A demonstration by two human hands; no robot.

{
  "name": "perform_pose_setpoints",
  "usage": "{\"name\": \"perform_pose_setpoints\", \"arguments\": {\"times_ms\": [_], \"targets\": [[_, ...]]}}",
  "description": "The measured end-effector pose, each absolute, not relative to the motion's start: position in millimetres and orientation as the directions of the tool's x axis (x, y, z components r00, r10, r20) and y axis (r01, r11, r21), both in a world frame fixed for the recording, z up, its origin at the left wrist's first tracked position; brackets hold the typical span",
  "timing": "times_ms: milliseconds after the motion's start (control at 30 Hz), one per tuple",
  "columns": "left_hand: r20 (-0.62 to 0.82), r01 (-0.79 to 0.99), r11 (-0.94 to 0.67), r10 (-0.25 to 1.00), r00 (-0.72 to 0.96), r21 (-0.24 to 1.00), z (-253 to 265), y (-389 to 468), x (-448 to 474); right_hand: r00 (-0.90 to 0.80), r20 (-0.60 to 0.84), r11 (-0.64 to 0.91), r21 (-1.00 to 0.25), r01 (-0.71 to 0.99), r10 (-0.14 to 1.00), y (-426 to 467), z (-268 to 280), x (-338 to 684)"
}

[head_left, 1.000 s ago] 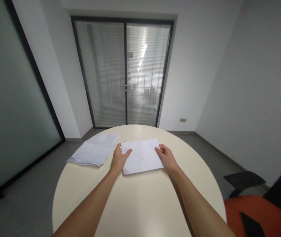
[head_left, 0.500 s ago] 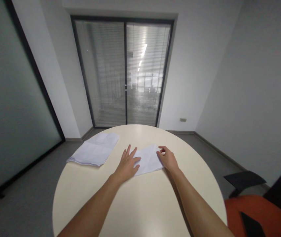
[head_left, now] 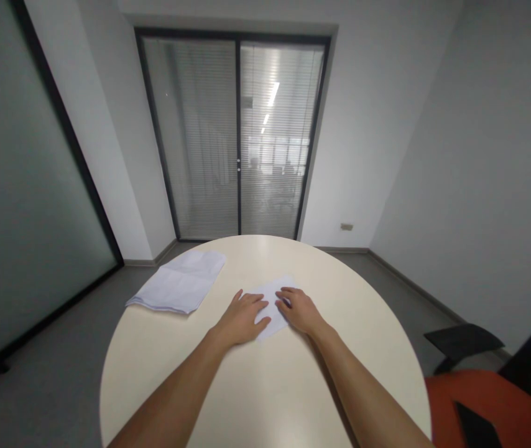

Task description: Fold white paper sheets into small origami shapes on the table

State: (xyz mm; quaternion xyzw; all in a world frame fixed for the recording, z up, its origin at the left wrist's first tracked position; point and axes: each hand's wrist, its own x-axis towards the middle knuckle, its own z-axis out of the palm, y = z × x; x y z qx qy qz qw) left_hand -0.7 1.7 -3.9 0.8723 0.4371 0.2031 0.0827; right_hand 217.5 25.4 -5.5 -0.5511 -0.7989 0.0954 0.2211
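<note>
A small white sheet of paper (head_left: 272, 298), seemingly folded, lies in the middle of the round table, partly covered by both hands. My left hand (head_left: 243, 318) rests on its left side, fingers spread and thumb apart on the near part. On the right side, my right hand (head_left: 300, 310) has bent fingers and its thumb close together over the paper, apparently gripping its edge; the palm hides that edge. To the left, a larger stack of folded white paper (head_left: 179, 283) lies apart from both hands.
The round cream table (head_left: 256, 398) has its far edge towards a glazed door with blinds (head_left: 270, 186). An orange chair with black armrests (head_left: 484, 404) stands at the right. A frosted glass panel (head_left: 27, 218) is on the left.
My right hand has moved left, closer to my left hand, and the paper's visible area is narrower. My left hand's fingers have lowered and drawn closer together. The paper stack has stayed put.
</note>
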Motion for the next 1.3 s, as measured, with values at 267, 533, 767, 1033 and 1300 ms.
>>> {"name": "perform_pose_setpoints", "arguments": {"times_ms": [267, 533, 767, 1033, 1300], "targets": [[0.318, 0.599, -0.735, 0.678, 0.663, 0.319, 10.4, -6.1, 6.0, -0.227, 0.107, 0.25, -0.335, 0.908, 0.968, 28.1, -6.6, 228.5], [0.196, 0.583, -0.701, 0.692, 0.695, 0.41, 7.7, -7.7, 1.5, -0.336, 0.088, 0.343, -0.385, 0.857, 0.938, 27.2, -7.1, 228.1], [0.187, 0.692, -0.595, 0.796, 0.575, 0.408, -1.4, -3.6, -2.3, -0.312, 0.157, 0.349, -0.39, 0.852, 0.937, 24.7, -3.6, 225.9], [0.273, 0.776, -0.576, 0.813, 0.514, 0.255, 7.4, -3.4, -1.9, -0.433, 0.145, 0.453, -0.406, 0.794, 0.89, 20.0, -3.5, 222.9], [0.261, 0.694, -0.636, 0.771, 0.58, 0.338, 5.2, -1.2, -5.1, -0.255, 0.197, 0.308, -0.321, 0.896, 0.947, 31.0, -11.4, 237.2]]}}
